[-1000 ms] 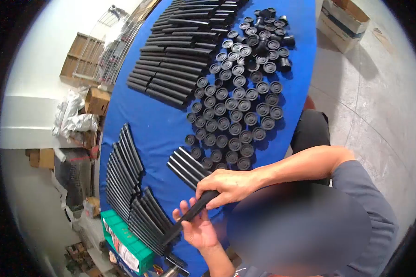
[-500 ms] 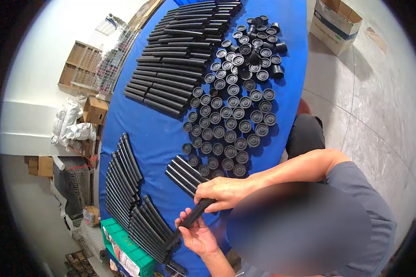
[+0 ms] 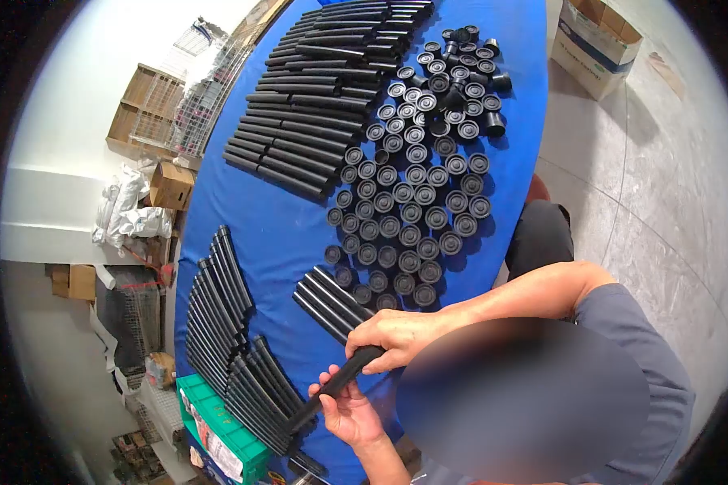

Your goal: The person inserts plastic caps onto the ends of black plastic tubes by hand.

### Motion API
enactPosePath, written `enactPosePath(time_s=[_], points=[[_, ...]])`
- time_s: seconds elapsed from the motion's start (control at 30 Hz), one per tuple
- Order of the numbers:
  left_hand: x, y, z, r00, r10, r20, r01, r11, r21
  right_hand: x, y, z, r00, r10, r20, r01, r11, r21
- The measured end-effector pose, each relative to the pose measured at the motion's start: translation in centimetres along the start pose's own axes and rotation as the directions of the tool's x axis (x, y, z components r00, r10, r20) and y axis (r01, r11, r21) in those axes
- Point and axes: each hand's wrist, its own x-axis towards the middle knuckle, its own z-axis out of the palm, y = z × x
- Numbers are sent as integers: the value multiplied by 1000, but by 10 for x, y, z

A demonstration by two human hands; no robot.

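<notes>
Head cam: R hand [image 3: 400, 330], palm down, has its fingers wrapped round the upper end of a blk tube [image 3: 342, 380]; L hand [image 3: 354, 416], palm up, grips same tube lower down, thumb on one side & fingers on the other. Tube's held slantwise over the near part of the blue bench [image 3: 259, 214], its lower end by a fanned row of tubes [image 3: 255, 396]; can't tell if they touch. Small bunch of tubes [image 3: 323, 299] lies side by side just beyond R hand, its near ends partly hidden by it. Another fanned row [image 3: 218, 287] sits behind the first, nr bench edge. Big pile of tubes [image 3: 307, 133] at far end, w/ lots of round blk caps [image 3: 415, 196] next to it, most flat, a few on their sides. Green crate [image 3: 196, 394] by bench edge, lower L of pic. Open cardboard box [image 3: 588, 58] on floor [image 3: 590, 194], upper R.
</notes>
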Motion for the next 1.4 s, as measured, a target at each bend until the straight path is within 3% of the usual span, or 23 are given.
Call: enactPosePath(time_s=[0.13, 0.17, 0.2, 0.3, 0.4, 0.43, 0.47, 0.53, 0.57, 0.7, 0.8, 0.83, 0.97, 1.1, 1.13, 1.2, 1.23, 1.33, 1.4], points=[[1, -1, 6, 1000, -21, -17, 22, 1000, 10, 1, 1, -1, 1000, -21, 14, 22, 997, -68], [1, -2, 10, 998, -33, -61, 34, 999, 15, -1, 10, 5, 990, -143, -23, 139, 985, -105], [1, -2, 12, 993, -44, -105, 46, 999, 21, -3, 8, 6, 986, -166, 4, 164, 970, -179], [5, 2, -4, 992, -112, -63, 109, 993, -40, -5, 5, 7, 957, -280, 82, 290, 883, -368], [7, 7, -15, 993, -109, -47, 109, 994, -5, -6, 1, 2, 974, -223, 44, 227, 952, -206], [6, 6, -14, 995, -93, -37, 93, 996, 17, -2, -1, 0, 991, -130, 25, 133, 979, -157], [6, 5, -11, 997, -75, -29, 76, 996, 39, 0, -4, -4, 989, 101, 113, -91, 992, -88], [5, 4, -2, 998, -58, -34, 60, 996, 60, 0, 4, -2, 994, 56, 98, -45, 992, -115], [6, 3, 2, 997, -61, -46, 63, 996, 57, -2, 8, 1, 997, -79, 23, 82, 986, -145], [7, 5, -10, 992, -109, -61, 110, 994, 23, -3, 9, 4, 963, -268, 14, 256, 900, -352], [6, 7, -15, 990, -120, -73, 118, 993, -26, -1, 2, -3, 997, 23, 77, -18, 997, -73], [5, 7, -11, 989, -112, -98, 111, 994, -12, 1, -7, -8, 982, 149, 119, -141, 987, -75], [6, 1, 0, 983, -98, -154, 97, 995, -19, 0, 9, 2, 992, -124, -38, 120, 989, -91], [5, 3, -7, 986, -92, -137, 89, 996, -24, -1, 9, 4, 980, -200, -22, 196, 973, -123], [8, 3, -8, 989, -96, -115, 95, 995, -16, 0, 8, 2, 980, -197, -20, 195, 978, -79], [6, 4, -6, 991, -107, -77, 108, 994, 4, 0, -1, -4, 996, 65, 57, -61, 996, -64], [7, 2, -4, 994, -82, -71, 85, 996, 35, 1, -8, -9, 989, 120, 89, -117, 992, -44], [8, -1, 10, 986, -90, -137, 94, 995, 23, 1, -2, -2, 990, -131, -46, 127, 988, -89], [6, 2, -1, 984, -82, -160, 93, 994, 60, -1, 3, -1, 985, -166, -38, 160, 978, -136]])
